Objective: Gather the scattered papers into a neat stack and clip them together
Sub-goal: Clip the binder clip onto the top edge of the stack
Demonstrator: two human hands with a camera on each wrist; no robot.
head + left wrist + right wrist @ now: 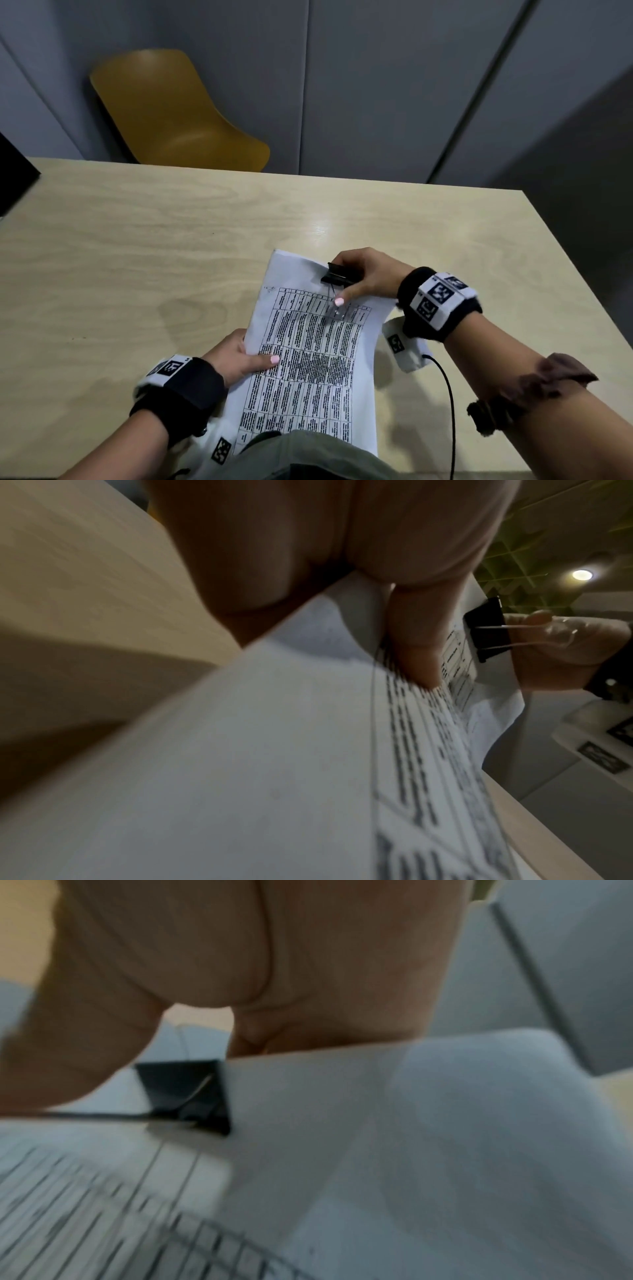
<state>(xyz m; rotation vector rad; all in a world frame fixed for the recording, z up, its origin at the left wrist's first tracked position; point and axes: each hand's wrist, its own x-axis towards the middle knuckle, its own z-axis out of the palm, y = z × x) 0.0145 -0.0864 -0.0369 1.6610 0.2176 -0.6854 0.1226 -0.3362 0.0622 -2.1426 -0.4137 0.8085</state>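
A stack of printed papers (308, 356) with a dense table on the top sheet is held above the wooden table (137, 260), near its front edge. My left hand (239, 359) grips the stack's left edge, thumb on top (411, 647). A black binder clip (339, 274) sits on the stack's far edge (486, 631) (185, 1093). My right hand (363, 277) holds the clip, its thumb pressing the wire lever flat onto the top sheet. The papers (377, 1150) bulge up a little beside the clip.
A mustard-yellow chair (171, 113) stands beyond the table's far edge. A dark object (13, 178) lies at the far left of the table. A black cable (448, 404) hangs from my right wrist band. Grey wall panels are behind.
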